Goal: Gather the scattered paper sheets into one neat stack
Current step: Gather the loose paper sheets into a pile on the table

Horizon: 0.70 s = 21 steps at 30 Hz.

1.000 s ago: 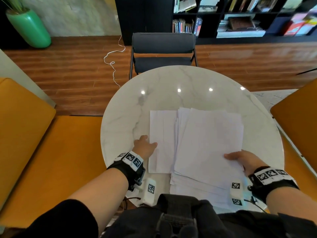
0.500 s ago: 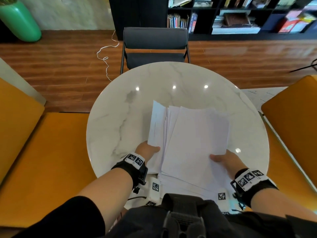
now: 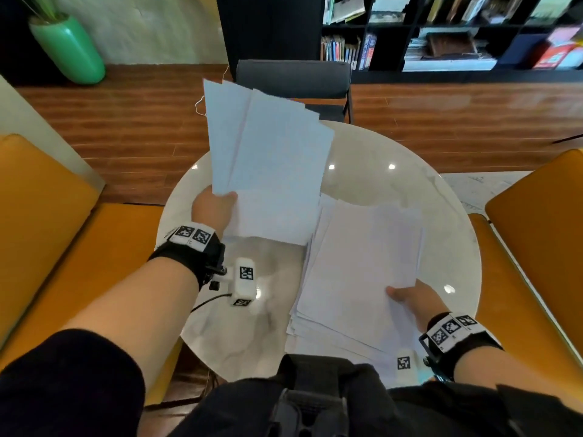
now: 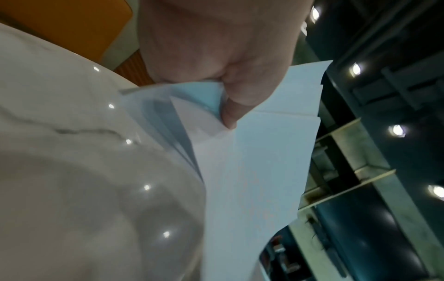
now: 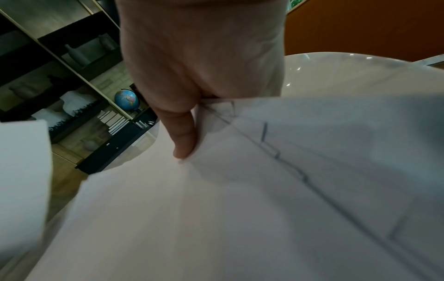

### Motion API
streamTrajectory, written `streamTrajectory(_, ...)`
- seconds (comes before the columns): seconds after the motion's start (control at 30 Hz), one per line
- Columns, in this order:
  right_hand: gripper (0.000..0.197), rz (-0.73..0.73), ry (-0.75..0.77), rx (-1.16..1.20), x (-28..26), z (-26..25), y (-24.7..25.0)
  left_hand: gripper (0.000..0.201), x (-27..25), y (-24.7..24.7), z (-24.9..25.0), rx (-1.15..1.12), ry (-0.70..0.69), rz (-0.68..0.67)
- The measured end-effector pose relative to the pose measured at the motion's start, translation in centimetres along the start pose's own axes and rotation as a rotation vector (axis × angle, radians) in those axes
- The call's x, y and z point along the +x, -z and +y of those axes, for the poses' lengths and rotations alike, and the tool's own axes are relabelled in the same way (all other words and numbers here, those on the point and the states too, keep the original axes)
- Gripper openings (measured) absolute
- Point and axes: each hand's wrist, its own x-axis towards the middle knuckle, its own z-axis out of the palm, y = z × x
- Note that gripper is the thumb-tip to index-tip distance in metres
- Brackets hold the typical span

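My left hand point(image 3: 217, 203) pinches the near left corner of a fan of several white sheets point(image 3: 268, 162) and holds them up off the round marble table point(image 3: 378, 184). In the left wrist view the thumb point(image 4: 230, 114) lies on top of those sheets point(image 4: 252, 171). My right hand point(image 3: 407, 298) grips the near right edge of a loose pile of white sheets point(image 3: 356, 272), thumb on top. In the right wrist view the thumb point(image 5: 182, 136) presses on that pile point(image 5: 240, 209), which looks partly lifted; its near end hangs toward my lap.
Orange seats point(image 3: 47, 234) flank the table on the left and on the right point(image 3: 536, 234). A dark chair point(image 3: 293, 80) stands at the far side. Behind it are a black bookshelf point(image 3: 441, 33) and a green vase point(image 3: 67, 48). Bare marble shows at the near left point(image 3: 239, 335).
My left hand has taken hold of the left-hand sheets and raised them high off the table. The right hand keeps its grip on the larger pile, which has shifted toward the right.
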Motion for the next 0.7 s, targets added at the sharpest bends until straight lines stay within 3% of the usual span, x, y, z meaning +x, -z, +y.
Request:
streamTrajectory(0.1, 0.046, -0.012, 0.004, -0.03, -0.2, -0.1, 0.1, 0.031, -0.7, -0.1, 1.9, -0.145, 0.035, -0.022)
streamTrajectory(0.17, 0.045, -0.028, 0.013, -0.049, -0.6, -0.4, 0.2, 0.03, -1.9, -0.9, 2.1, -0.226, 0.071, -0.115)
streamTrajectory(0.27, 0.044, -0.046, 0.011, -0.038, -0.8, -0.3, 0.5, 0.046, -3.9, -3.0, 0.4, -0.284, 0.096, -0.307)
streamTrajectory(0.37, 0.044, -0.069, -0.015, -0.001, -1.1, -0.4, 0.6, 0.048, -5.5, -5.6, -2.3, -0.127, 0.134, -0.411)
streamTrajectory(0.5, 0.075, 0.004, -0.143, 0.126, -0.2, -0.7, 0.8, 0.05, -6.5, -7.9, -5.3, 0.171, 0.173, -0.468)
streamTrajectory(0.7, 0.087, 0.083, -0.062, -0.033, 1.1, -0.1, 1.1, 0.079, -6.1, -8.7, -6.3, 0.188, 0.296, -0.457)
